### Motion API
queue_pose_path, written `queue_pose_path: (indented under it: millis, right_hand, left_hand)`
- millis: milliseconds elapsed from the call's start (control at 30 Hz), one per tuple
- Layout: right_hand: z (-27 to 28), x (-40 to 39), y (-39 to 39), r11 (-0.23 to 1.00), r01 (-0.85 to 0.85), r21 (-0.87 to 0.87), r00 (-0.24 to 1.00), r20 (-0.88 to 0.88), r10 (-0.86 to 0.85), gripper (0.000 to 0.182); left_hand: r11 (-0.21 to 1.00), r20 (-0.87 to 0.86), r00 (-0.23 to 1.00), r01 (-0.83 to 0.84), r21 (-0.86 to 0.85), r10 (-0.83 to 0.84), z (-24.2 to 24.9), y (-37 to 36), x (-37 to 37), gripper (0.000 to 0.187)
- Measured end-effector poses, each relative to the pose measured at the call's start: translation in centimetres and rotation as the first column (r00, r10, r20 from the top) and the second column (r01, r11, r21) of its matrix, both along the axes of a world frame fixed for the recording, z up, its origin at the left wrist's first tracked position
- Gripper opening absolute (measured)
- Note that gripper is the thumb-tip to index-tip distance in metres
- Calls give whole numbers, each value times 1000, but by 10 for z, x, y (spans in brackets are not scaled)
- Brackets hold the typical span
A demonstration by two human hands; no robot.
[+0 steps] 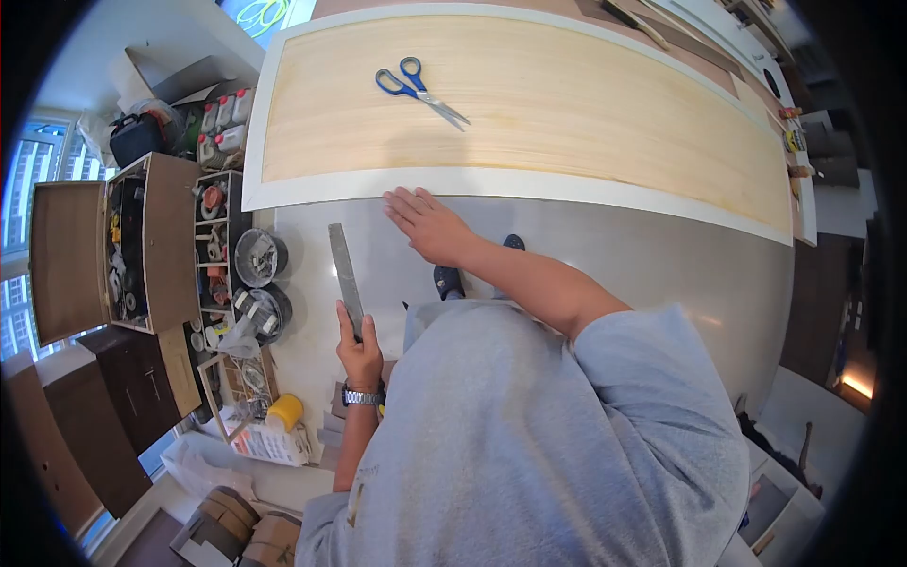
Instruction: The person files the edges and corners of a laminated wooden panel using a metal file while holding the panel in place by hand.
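My left hand (359,356), with a metal watch on its wrist, is closed round the lower end of a long, grey flat file (344,271). The file points up and away from me, its far end close to the panel's front edge. Fingers stretched out, my right hand (430,227) lies at the white border of a large wood-faced panel (567,104), with the fingertips on that border. On the panel's wood face rest blue-handled scissors (416,92), blades slightly apart and pointing to the lower right.
Left of the panel stand an open wooden tool cabinet (170,241), a shelf of tools (217,250) and black buckets (259,257). A yellow container (284,412) sits lower down. At the far right edge lie a long blade-like tool (694,52) and clamps (799,172).
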State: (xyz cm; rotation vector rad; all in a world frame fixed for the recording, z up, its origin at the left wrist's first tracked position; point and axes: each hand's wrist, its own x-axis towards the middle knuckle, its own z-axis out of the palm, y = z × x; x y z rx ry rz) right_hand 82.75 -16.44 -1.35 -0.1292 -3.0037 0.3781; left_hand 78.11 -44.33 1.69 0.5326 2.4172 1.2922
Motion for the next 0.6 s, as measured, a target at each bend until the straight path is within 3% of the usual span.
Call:
queue_pose_path:
  millis: [167,233,367,400,433,500,533,600]
  right_hand:
    - [13,52,15,990,133,-45,986,105,-128,72]
    - [17,75,25,987,159,-26,978,143,-153,73]
    - [24,120,50,981,192,13,960,207,-190,73]
    - [25,131,56,980,200,16,959,201,-199,73]
    - [27,140,64,978,209,19,959,193,-209,73]
    - [36,156,85,958,288,-6,944,173,-283,72]
    - [37,164,97,944,328,-18,933,165,-321,72]
    - [16,178,136,827,562,-15,826,73,-559,73]
  left_hand:
    - [989,-68,988,139,-46,-141,-1,20,-2,61]
    - [965,-79,969,221,-140,-233,-8,30,0,62]
    - [935,-37,947,310,-172,-320,-6,64,13,62]
    - [909,38,943,330,-256,-331,-4,72,15,61]
    - [912,-17,936,338,-233,-351,-10,78,18,61]
    - [911,-124,911,367,-187,-392,-27,85,25,60]
    - [912,-99,917,366,-184,-387,-28,90,28,58]
    - [890,-67,908,387,-240,-413,-24,97,30,57]
